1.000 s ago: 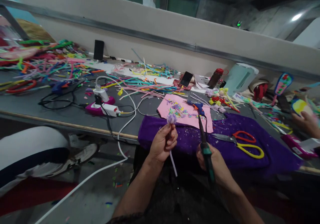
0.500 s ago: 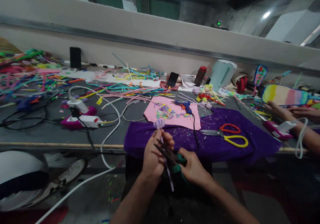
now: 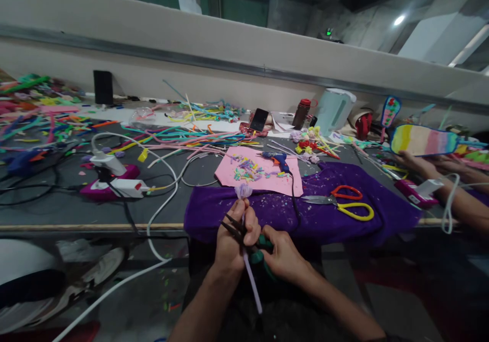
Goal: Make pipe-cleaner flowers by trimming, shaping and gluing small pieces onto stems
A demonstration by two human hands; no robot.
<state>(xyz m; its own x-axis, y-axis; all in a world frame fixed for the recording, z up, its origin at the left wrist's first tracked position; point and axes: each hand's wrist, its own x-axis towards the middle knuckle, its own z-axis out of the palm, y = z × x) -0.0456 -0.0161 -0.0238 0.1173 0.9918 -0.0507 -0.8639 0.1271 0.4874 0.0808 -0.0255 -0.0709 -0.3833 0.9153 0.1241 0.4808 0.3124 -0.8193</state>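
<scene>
Between the fingers of my left hand [image 3: 232, 240] is a lilac pipe-cleaner flower [image 3: 243, 191], its looped head poking up above the fingertips and its stem [image 3: 252, 283] hanging down below. My right hand [image 3: 284, 253] is closed round the green handles of dark long-nosed pliers [image 3: 239, 232]. The plier jaws are a little apart and cross in front of my left palm, by the stem; whether they touch it I cannot tell. Past my hands lies a pink sheet [image 3: 263, 179] with cut pipe-cleaner bits and a blue glue gun [image 3: 277, 160].
Scissors [image 3: 336, 203] with red and yellow handles lie on a purple cloth [image 3: 359, 179]. A power strip [image 3: 110, 184] with white cables is at left. Pipe cleaners [image 3: 202, 138] spread behind. At right, another person's hands [image 3: 424, 168] hold a striped, multicoloured piece.
The pliers have moved left and lower across my left palm, and my right hand has come closer to my left. The view has shifted slightly. The flower stays in my left hand.
</scene>
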